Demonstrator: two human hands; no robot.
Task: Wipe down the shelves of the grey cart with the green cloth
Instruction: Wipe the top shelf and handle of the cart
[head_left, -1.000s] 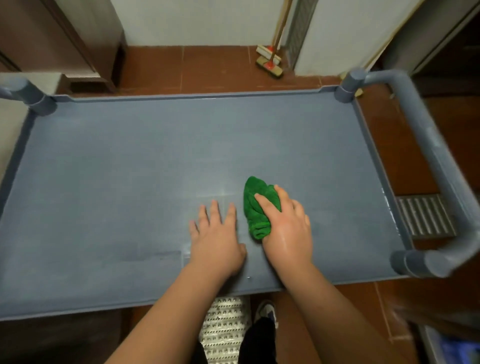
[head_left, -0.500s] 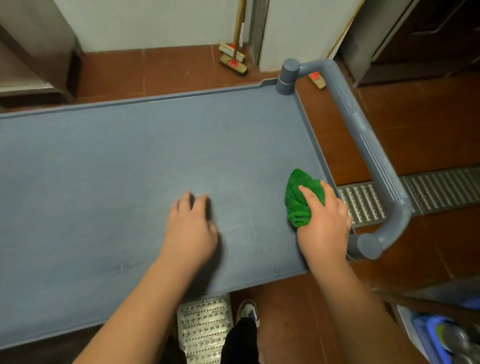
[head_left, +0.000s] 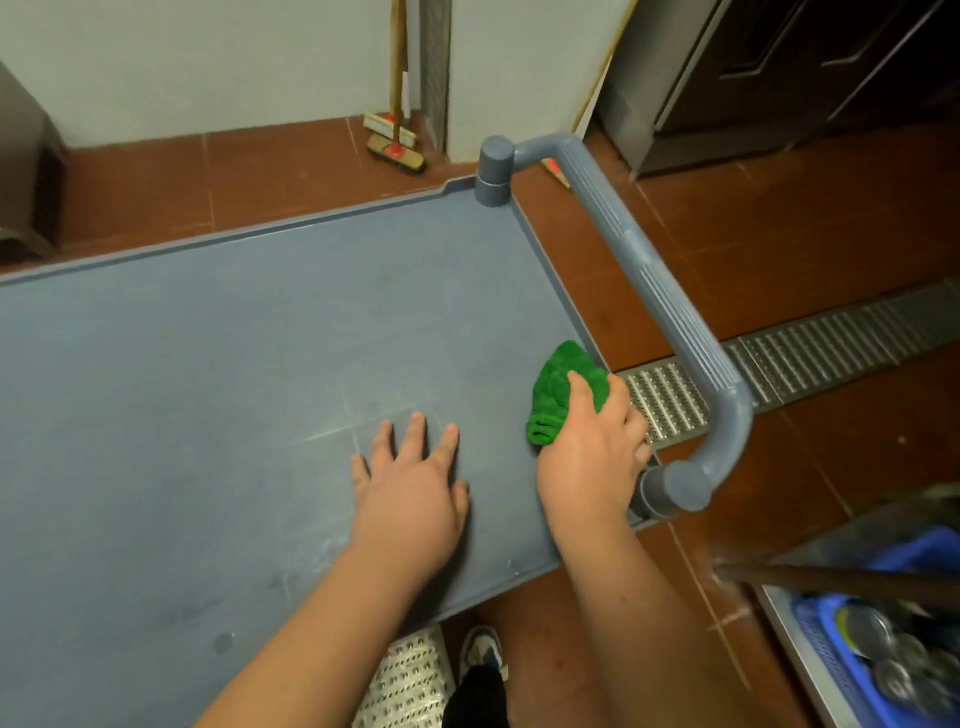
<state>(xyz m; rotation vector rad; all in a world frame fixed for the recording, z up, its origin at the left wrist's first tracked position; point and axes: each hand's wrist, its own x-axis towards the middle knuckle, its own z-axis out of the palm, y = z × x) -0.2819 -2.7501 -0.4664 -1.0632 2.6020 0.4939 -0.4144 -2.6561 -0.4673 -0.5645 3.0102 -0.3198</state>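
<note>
Cloth position: your green cloth (head_left: 563, 392) lies bunched on the top shelf (head_left: 234, 364) of the grey cart, hard against the right rim and nearer the near edge than the far one.
Right hand: your right hand (head_left: 592, 457) grasps the cloth, thumb laid over the top of it and the other fingers curled round its right side, pressing it onto the shelf.
Left hand: your left hand (head_left: 415, 488) lies flat with fingers spread, holding nothing, on the shelf just left of the cloth hand; it looks to be bracing the cart.
Key relation: the cloth sits at the shelf's right end, so almost all of the surface lies to its left and beyond it; the shelf's long axis runs left to right, which makes a leftward or far-side stroke the likely one.
Nearer hand: the right hand already has the cloth; the left is close but separate.
In the way: your own flat left hand lies straight in a leftward path; you would need to lift or shift it.
Right side: the cart handle (head_left: 670, 306) curves round just beyond the rim, its near post beside your right knuckles, leaving little room there.
Floor: a metal drain grate (head_left: 810, 353) crosses the red tiles beneath the handle.
Far wall: a broom (head_left: 395, 140) leans there, well apart from the cart.
Near right: a blue basket (head_left: 831, 654) of metal ware sits low.
Lower shelves: hidden under the top shelf.
</note>
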